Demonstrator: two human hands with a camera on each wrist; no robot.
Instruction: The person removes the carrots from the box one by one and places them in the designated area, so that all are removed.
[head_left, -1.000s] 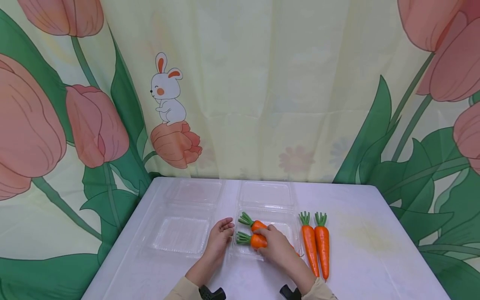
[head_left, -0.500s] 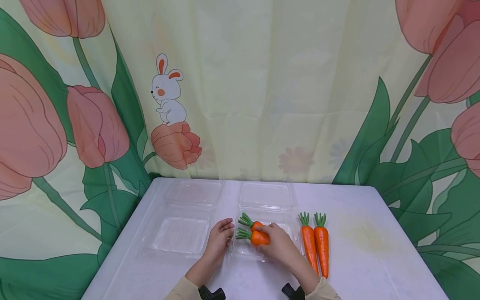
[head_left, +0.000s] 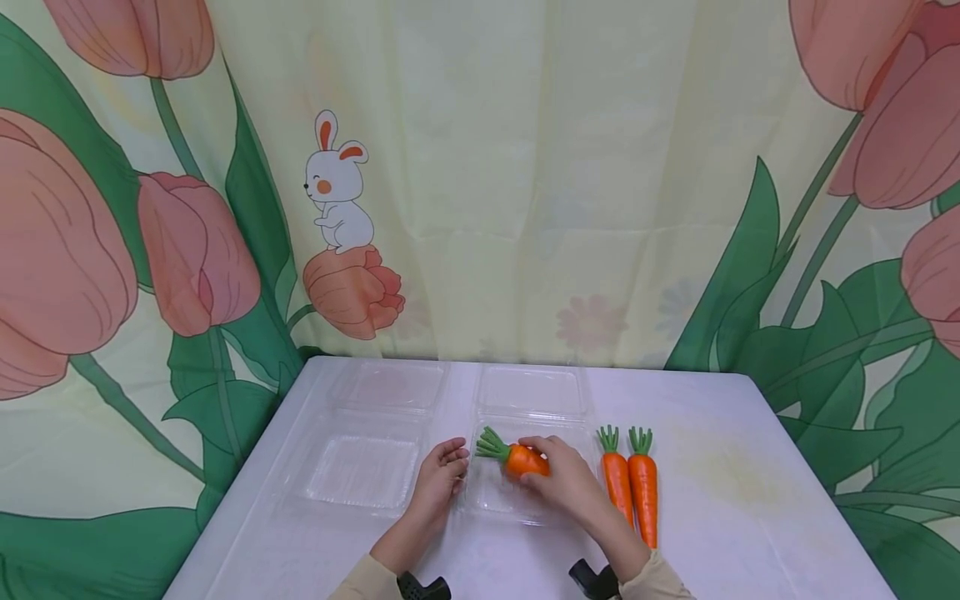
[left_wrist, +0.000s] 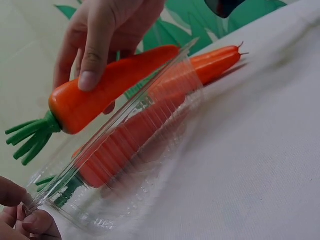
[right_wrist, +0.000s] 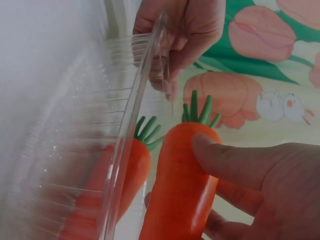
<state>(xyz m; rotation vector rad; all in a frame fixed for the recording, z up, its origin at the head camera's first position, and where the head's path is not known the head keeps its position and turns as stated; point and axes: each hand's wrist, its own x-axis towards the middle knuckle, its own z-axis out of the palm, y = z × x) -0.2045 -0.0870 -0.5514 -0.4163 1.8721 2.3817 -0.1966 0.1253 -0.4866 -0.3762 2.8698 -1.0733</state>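
My right hand point(head_left: 567, 475) grips an orange toy-like carrot point(left_wrist: 85, 105) with a green top, thumb on one side and fingers on the other. It is held just above an open clear plastic clamshell box point(head_left: 510, 504). Through the box's ribbed wall, a second carrot point(left_wrist: 112, 155) shows lying inside; in the head view the held carrot mostly covers it. An orange carrot tip point(left_wrist: 220, 62) with thin roots shows past the box's far end. My left hand point(head_left: 437, 477) pinches the box's left rim between thumb and fingers, as the left wrist view shows.
Two more carrots, a left one point(head_left: 617, 483) and a right one point(head_left: 643, 492), lie side by side on the white table point(head_left: 735, 492), right of the box. A second open clear clamshell box point(head_left: 363, 471) stands to the left. Behind the table hangs a tulip-print curtain point(head_left: 480, 167).
My right hand has shifted slightly right and away from me with its carrot. The two carrots were visible side by side; now the held one overlaps the other. My left hand has stayed put.
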